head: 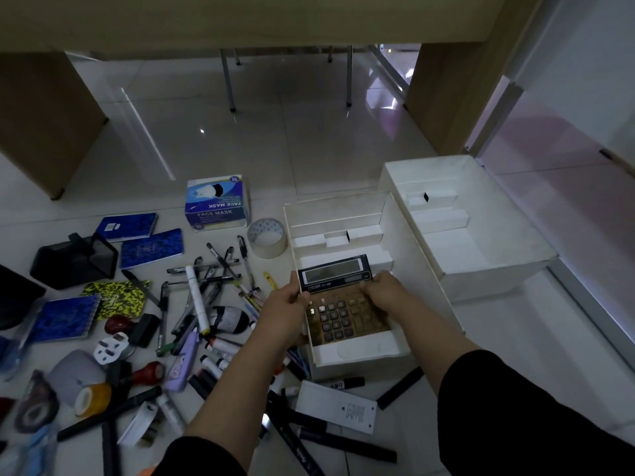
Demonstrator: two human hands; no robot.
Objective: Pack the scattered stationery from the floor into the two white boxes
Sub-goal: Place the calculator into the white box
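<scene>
Calculator (343,300), brown keypad with dark display end, sits inside the nearer white box (347,214), display toward the far wall. Both hands on it: left hand (283,312) grips its left edge, fingers curled around the side; right hand (385,292) lies over the right side of the keypad, fingers bent down onto it. Box also holds white card inserts behind the calculator and a white ledge in front of it.

Second white box (481,235) stands just beside the first, to the right and farther off, touching or nearly so. Inside only white card steps with a small black mark.

On the floor (275,149) left of the boxes: roll of tape (266,237) just beside the near box, face mask carton (216,202) behind it, loose heap of pens and markers (206,286), blue notebooks (151,243), a black mesh tray (74,261). A white tag card (335,410) lies in front of the near box.
</scene>
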